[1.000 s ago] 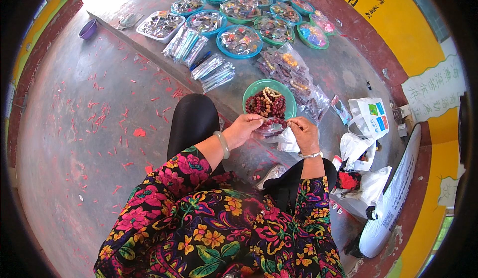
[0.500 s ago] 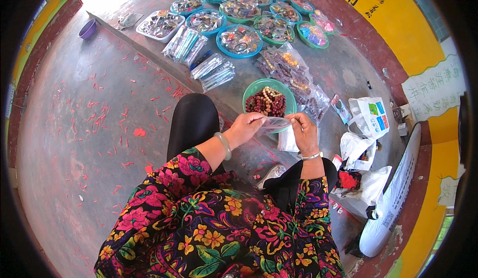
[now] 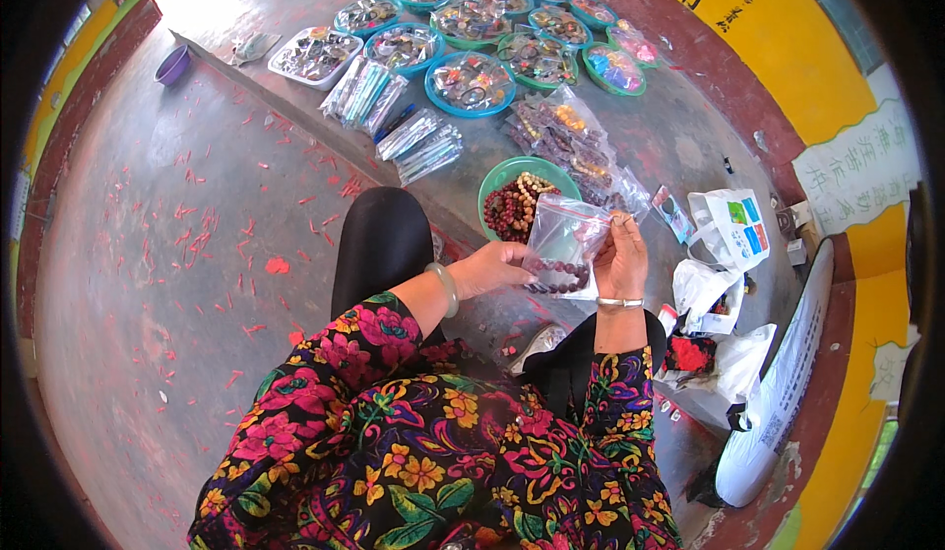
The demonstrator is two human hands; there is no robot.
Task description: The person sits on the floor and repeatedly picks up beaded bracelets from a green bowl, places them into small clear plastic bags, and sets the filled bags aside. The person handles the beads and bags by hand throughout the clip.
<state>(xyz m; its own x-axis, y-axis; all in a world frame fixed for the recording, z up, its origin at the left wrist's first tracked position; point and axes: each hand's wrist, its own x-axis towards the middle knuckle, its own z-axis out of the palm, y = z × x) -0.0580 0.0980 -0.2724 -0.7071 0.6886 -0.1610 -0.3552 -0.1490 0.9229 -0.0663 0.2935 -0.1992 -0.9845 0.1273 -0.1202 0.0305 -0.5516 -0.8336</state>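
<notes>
Between my hands hangs a clear zip bag (image 3: 571, 240) with a red line along its top. A dark beaded bracelet (image 3: 561, 276) lies in the lower part of the bag. The fingers of my right hand (image 3: 622, 255) pinch the bag's upper right corner. At its lower left side, my left hand (image 3: 495, 267) holds the bag between thumb and fingers. Just beyond, partly hidden by the bag, a green bowl (image 3: 486, 178) holds dark red and pale beaded bracelets (image 3: 517, 201).
Bagged bracelets (image 3: 571, 136) lie beyond the bowl. Packs of pens (image 3: 423, 146) and several basins of bagged trinkets (image 3: 471, 82) stand farther off. White bags (image 3: 733, 235) sit at right. A purple basin (image 3: 172, 65) stands far left; red scraps litter the floor.
The bag was held flat and edge-on between both hands; now it hangs upright with the bracelet showing inside. My right hand has moved right, my left hand a little lower.
</notes>
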